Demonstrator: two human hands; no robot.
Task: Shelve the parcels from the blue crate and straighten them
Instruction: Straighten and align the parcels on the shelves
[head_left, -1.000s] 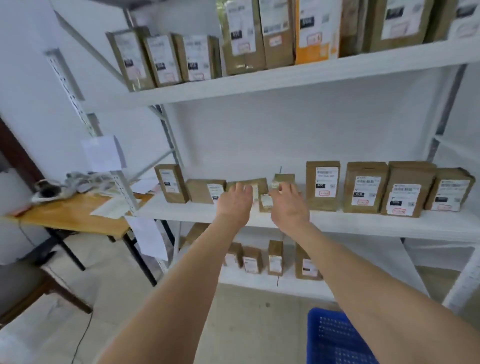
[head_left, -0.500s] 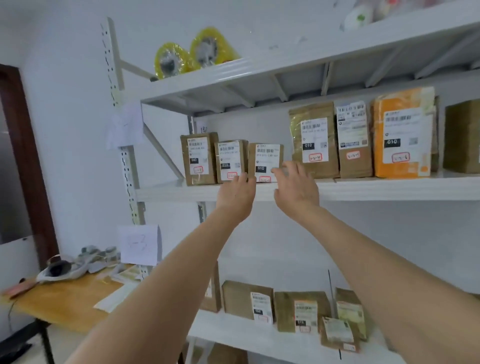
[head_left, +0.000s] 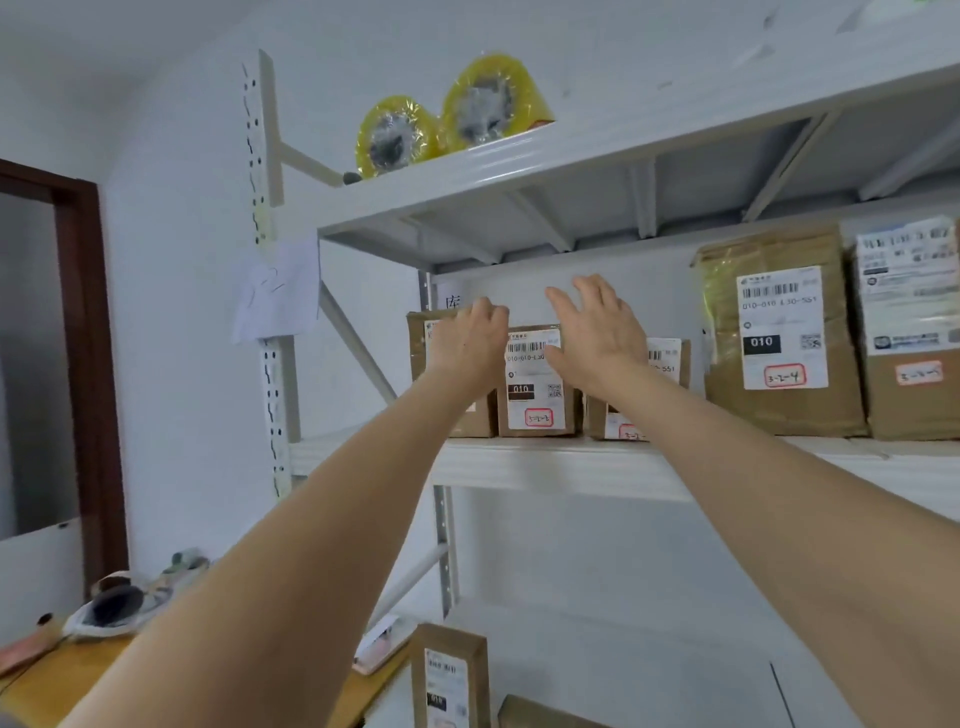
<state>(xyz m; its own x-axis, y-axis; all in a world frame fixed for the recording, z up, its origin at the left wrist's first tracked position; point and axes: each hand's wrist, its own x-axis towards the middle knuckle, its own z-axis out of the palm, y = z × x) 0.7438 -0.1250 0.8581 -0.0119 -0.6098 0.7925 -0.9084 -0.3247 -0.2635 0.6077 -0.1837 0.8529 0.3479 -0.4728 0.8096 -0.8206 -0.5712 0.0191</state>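
Three small brown parcels with white labels stand in a row on the white shelf board (head_left: 545, 465). My left hand (head_left: 470, 343) is at the leftmost parcel (head_left: 417, 358), its fingers curled over the parcel's top edge. My right hand (head_left: 597, 332) has straight, spread fingers. It lies in front of the middle parcel (head_left: 535, 400) and the third parcel (head_left: 672, 358), and I cannot tell whether it touches them. A larger taped parcel (head_left: 779, 338) marked 010 stands to the right. The blue crate is out of view.
Another big parcel (head_left: 909, 364) fills the far right of the shelf. Two yellow tape rolls (head_left: 452, 119) lie on the top shelf. One upright parcel (head_left: 449, 680) shows on the shelf below. A wooden table (head_left: 31, 686) with clutter stands at the lower left beside a dark door frame (head_left: 88, 364).
My view and both hands rose from the lower shelf's parcels to the higher shelf. Both hands are now at the three small parcels there.
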